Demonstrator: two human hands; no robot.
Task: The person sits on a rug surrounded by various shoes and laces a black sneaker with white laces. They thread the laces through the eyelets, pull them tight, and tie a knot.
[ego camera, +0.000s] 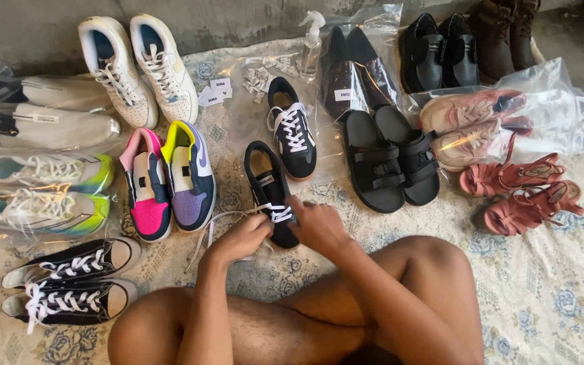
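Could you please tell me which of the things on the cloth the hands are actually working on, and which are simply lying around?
In hand:
left hand
right hand
black sneaker
white lace

Lying about:
matching black sneaker
pink and purple sneakers
black sandals
spray bottle
red sandals

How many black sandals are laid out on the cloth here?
2: a pair side by side right of centre, the left sandal touching the right sandal, below the bagged dark shoes. None seem hidden.
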